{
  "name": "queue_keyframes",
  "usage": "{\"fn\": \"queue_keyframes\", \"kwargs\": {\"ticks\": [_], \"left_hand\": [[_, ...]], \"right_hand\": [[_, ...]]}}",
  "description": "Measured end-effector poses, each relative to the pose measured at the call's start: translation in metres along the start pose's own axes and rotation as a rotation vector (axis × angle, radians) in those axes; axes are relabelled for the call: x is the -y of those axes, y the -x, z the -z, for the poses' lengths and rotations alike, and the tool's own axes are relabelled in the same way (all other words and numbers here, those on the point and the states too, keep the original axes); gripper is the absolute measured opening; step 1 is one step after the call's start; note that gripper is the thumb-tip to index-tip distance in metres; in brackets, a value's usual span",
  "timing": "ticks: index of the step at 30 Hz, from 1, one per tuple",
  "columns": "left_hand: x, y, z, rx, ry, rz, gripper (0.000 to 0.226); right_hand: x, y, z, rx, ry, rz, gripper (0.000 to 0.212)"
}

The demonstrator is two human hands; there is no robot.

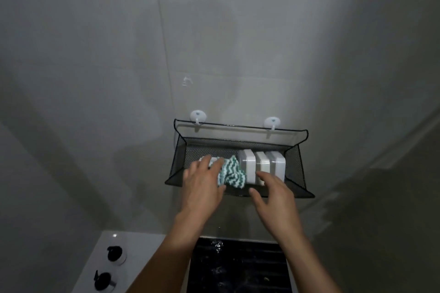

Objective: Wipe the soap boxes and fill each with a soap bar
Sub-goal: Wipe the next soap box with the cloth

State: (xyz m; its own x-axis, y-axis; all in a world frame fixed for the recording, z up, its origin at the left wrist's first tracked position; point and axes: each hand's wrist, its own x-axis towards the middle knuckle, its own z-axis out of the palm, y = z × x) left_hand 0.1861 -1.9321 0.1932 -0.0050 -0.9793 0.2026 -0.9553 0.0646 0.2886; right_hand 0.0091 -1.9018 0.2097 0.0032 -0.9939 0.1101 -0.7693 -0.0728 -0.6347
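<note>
**Both hands at the wall basket of soap boxes**

Three white soap boxes (262, 165) stand on edge, side by side and touching, in the right half of a black wire mesh basket (298, 169). Just left of them a crumpled cloth (232, 171) with green and white zigzag stripes lies in the basket, touching the nearest box. Further left, a white object (213, 160) shows only in part under the left hand's fingers; what it is cannot be told.

The left hand (202, 181) reaches into the basket with fingers loosely spread, lying over that white object and the cloth's edge, gripping nothing clearly. The right hand (273, 190) is at the basket's front rim, fingers relaxed and apart, fingertips near the middle box, holding nothing.

The basket hangs from two white hooks (198, 116) on a grey tiled wall (95, 54). Below it lie a dark sink (238, 269) and a white counter (138, 257) with two dark-topped bottles (115, 253).
</note>
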Motion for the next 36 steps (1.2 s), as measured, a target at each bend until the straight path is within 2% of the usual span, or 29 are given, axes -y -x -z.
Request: {"fn": "queue_keyframes", "kwargs": {"ticks": [5,8,11,14,18,21,24,27,33,36], "left_hand": [[0.001,-0.042,-0.011,0.106,-0.152,-0.204,0.062],[-0.005,-0.050,-0.014,0.150,-0.180,-0.280,0.042],[-0.010,-0.054,-0.014,0.134,-0.134,-0.284,0.023],[-0.006,-0.056,-0.004,0.090,0.005,-0.211,0.018],[0.020,-0.053,0.023,-0.022,0.218,-0.008,0.021],[0.048,-0.045,0.045,-0.106,0.283,0.142,0.023],[0.069,-0.036,0.056,-0.164,0.280,0.263,0.023],[0.076,-0.031,0.060,-0.167,0.294,0.311,0.020],[0.082,-0.023,0.061,-0.204,0.329,0.339,0.020],[0.084,-0.023,0.061,-0.209,0.330,0.355,0.019]], "right_hand": [[0.000,-0.035,-0.008,0.016,0.018,-0.012,0.046],[0.000,-0.051,-0.009,0.027,0.004,0.016,0.046],[0.001,-0.068,-0.008,0.021,-0.021,0.051,0.045],[0.003,-0.083,-0.009,0.002,-0.042,0.098,0.042],[0.007,-0.097,-0.015,0.007,-0.048,0.143,0.033],[0.014,-0.106,-0.030,0.094,0.025,0.206,0.032],[0.025,-0.116,-0.053,0.253,0.158,0.294,0.040],[0.034,-0.123,-0.076,0.374,0.279,0.359,0.051],[0.039,-0.131,-0.098,0.435,0.433,0.428,0.047],[0.041,-0.135,-0.098,0.434,0.422,0.437,0.055]]}}
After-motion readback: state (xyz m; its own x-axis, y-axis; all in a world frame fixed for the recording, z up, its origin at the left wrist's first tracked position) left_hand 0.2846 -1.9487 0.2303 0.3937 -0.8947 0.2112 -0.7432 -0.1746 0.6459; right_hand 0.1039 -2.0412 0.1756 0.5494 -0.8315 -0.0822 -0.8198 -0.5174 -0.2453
